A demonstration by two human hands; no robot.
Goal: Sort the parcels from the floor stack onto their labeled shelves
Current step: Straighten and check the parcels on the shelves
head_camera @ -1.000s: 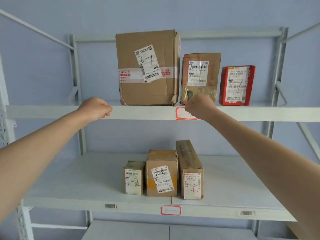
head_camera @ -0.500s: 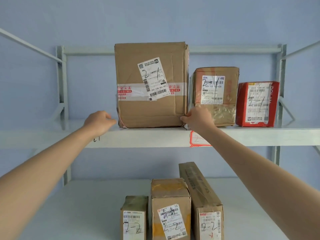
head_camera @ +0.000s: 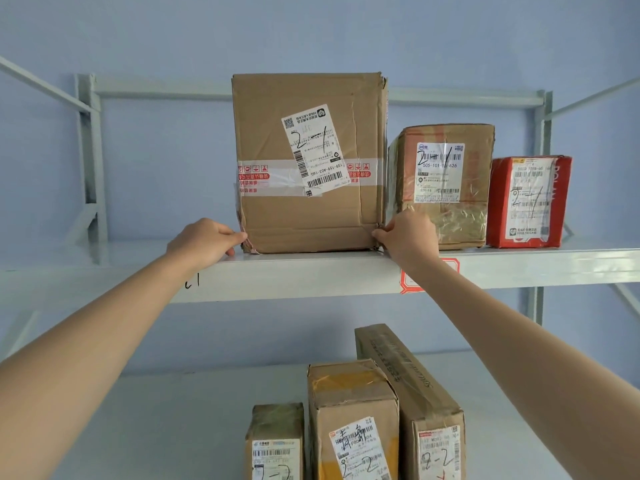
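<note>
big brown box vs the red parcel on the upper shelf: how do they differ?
The big brown box is plain cardboard with a band of printed tape; the red parcel is red-wrapped. The brown box is clearly taller and wider. It stands left of the row, the red parcel at the right end. The left hand and right hand sit at the brown box's bottom corners; nothing touches the red parcel. Both stand upright on the upper shelf, labels handwritten 2-1.
</note>
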